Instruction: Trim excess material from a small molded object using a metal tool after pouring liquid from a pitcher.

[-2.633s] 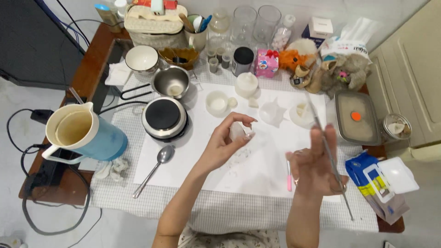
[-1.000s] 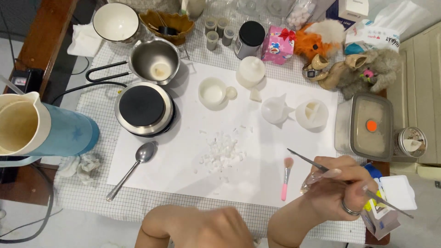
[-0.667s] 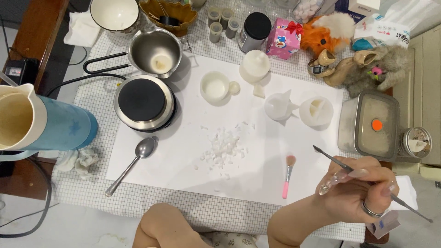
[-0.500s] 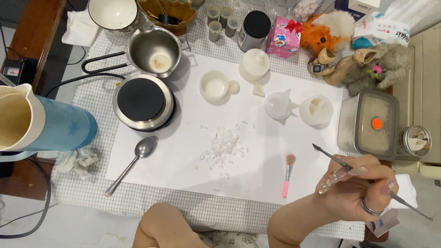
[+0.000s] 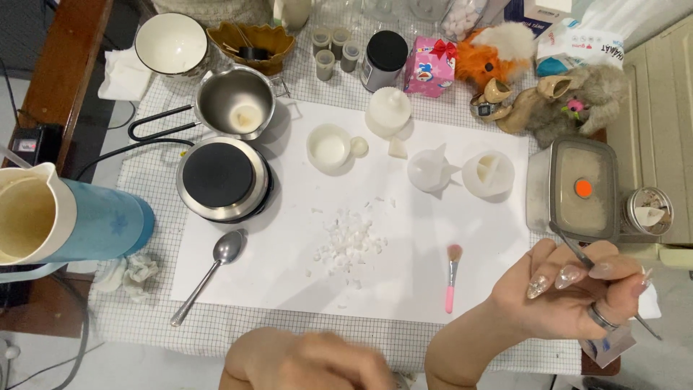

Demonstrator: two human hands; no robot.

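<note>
Worktop [image 5: 238,328]: white sheet over a checked cloth.
Pile: white crumbled wax bits [image 5: 349,244] lie mid-sheet, left of the pink-handled small brush [image 5: 452,276].
Right hand [image 5: 570,300]: palm up at the sheet's right edge, grip closed on a thin metal rod [image 5: 570,247].
Left hand [image 5: 317,360]: low, blurred; grip cannot be told.
Advice: probably best to pinch the rod lightly, wrist low.

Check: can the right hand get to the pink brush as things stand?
Probably yes. The pink brush lies alone on the white sheet, just left of the right hand. But its fingers already grip a thin metal tool.
</note>
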